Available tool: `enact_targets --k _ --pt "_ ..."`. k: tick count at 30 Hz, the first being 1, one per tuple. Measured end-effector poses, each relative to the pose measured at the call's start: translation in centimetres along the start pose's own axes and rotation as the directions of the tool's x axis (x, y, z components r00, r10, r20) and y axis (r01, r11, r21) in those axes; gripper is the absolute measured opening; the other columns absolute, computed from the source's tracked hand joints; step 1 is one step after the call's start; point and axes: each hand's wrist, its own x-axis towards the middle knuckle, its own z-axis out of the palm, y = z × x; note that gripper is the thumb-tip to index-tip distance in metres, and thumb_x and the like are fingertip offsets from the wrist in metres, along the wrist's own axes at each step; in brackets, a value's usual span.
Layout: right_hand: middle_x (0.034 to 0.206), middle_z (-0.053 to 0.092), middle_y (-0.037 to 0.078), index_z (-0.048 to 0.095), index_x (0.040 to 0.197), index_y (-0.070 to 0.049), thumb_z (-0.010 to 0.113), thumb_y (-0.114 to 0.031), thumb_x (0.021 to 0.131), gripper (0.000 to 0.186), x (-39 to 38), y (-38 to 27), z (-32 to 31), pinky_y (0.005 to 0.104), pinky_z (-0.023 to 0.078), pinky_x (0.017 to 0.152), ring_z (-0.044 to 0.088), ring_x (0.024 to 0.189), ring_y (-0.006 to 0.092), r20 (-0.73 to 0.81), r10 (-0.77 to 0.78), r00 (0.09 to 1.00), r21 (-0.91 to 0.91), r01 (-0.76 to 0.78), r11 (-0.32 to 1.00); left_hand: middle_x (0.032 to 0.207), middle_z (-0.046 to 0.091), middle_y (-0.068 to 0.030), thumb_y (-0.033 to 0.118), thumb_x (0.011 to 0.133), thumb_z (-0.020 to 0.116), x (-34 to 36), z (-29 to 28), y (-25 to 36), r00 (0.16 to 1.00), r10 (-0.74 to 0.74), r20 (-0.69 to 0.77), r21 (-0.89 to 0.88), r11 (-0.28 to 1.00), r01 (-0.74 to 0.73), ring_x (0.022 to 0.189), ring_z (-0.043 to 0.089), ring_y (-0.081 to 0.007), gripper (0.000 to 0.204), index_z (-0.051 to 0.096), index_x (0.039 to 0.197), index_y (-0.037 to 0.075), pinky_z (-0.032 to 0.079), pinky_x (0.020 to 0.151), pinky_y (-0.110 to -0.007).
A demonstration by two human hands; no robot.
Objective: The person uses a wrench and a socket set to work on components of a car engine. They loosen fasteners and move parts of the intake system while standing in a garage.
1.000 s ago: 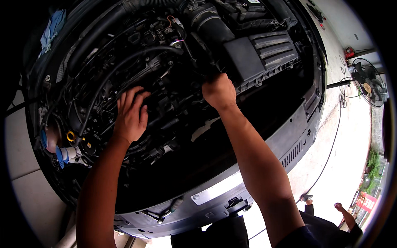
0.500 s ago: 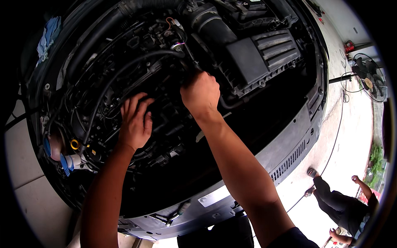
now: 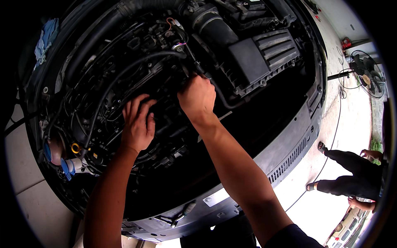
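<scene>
I have both hands over a car engine (image 3: 161, 118) in an open engine bay. My left hand (image 3: 138, 124) lies on the engine with its fingers apart and nothing in them. Further right, my right hand (image 3: 197, 96) is closed in a fist, low beside the engine. Whatever its fingers hold is hidden by the hand and the dark. Just beyond that fist is a black hose (image 3: 200, 67). A longer black hose (image 3: 124, 68) arches across the engine past my left hand.
Right of my fist sits a black air filter box (image 3: 250, 62). A ratchet (image 3: 184, 213) lies on the front panel (image 3: 248, 186). Blue-capped reservoirs (image 3: 68, 167) stand at the left; a blue cloth (image 3: 46, 41) hangs at the far left. A fan (image 3: 366, 74) and another person (image 3: 351, 173) are at the right.
My right fist has shifted slightly left and down, still closed. My left hand stays on nearly the same spot. The other person has moved, legs now farther apart.
</scene>
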Motion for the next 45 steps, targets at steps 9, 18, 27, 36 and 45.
enact_targets --k 9,18,27,36,45 --pt "0.098 0.068 0.023 0.061 0.100 0.001 0.064 -0.011 0.077 0.027 -0.3 -3.8 1.8 0.0441 0.057 0.077 0.068 0.088 0.0407 0.022 0.069 0.997 0.118 -0.071 0.990 0.133 0.046 -0.0113 0.009 0.086 0.054 0.1 0.4 -0.1 0.999 -0.004 -0.032 -0.005 1.000 0.004 0.127 0.041 -0.0346 0.036 0.056 0.121 0.009 0.030 0.109 -0.050" --pt "0.070 0.061 0.010 0.063 0.095 0.005 0.051 -0.004 0.086 0.017 0.0 2.2 0.1 0.0332 0.047 0.059 0.058 0.060 0.0210 0.099 0.172 0.980 0.611 -0.196 0.767 0.135 0.046 -0.0115 0.014 0.092 0.047 0.4 0.4 0.4 1.000 0.005 0.000 0.016 1.000 -0.005 0.126 0.042 -0.0334 0.032 0.057 0.122 0.007 0.031 0.109 -0.048" --pt "0.082 0.066 0.015 0.070 0.101 -0.005 0.052 -0.004 0.086 0.024 -1.2 5.1 -5.3 0.0362 0.050 0.069 0.064 0.076 0.0262 0.133 -0.038 0.990 0.211 0.009 0.977 0.135 0.046 -0.0105 0.012 0.091 0.047 0.0 0.3 0.0 1.000 -0.009 0.001 0.013 1.000 0.009 0.127 0.041 -0.0321 0.032 0.057 0.122 0.008 0.030 0.109 -0.047" --pt "0.094 0.067 0.021 0.067 0.093 0.000 0.065 -0.005 0.074 0.020 -0.8 3.8 -2.3 0.0451 0.055 0.076 0.066 0.086 0.0401 -0.077 0.009 0.997 -0.054 -0.013 0.998 0.133 0.047 -0.0096 0.010 0.087 0.052 0.1 0.4 -0.1 0.999 -0.016 -0.030 -0.005 1.000 0.016 0.126 0.043 -0.0310 0.033 0.058 0.120 0.009 0.030 0.110 -0.049" --pt "0.098 0.065 0.020 0.068 0.090 0.001 0.071 -0.001 0.066 0.025 0.5 4.2 -0.4 0.0433 0.056 0.078 0.065 0.092 0.0386 -0.118 -0.054 0.992 -0.044 0.049 0.998 0.134 0.046 -0.0101 0.011 0.092 0.046 -0.2 0.3 -0.1 1.000 -0.020 -0.005 0.011 1.000 0.020 0.126 0.042 -0.0317 0.032 0.057 0.122 0.007 0.031 0.110 -0.047"
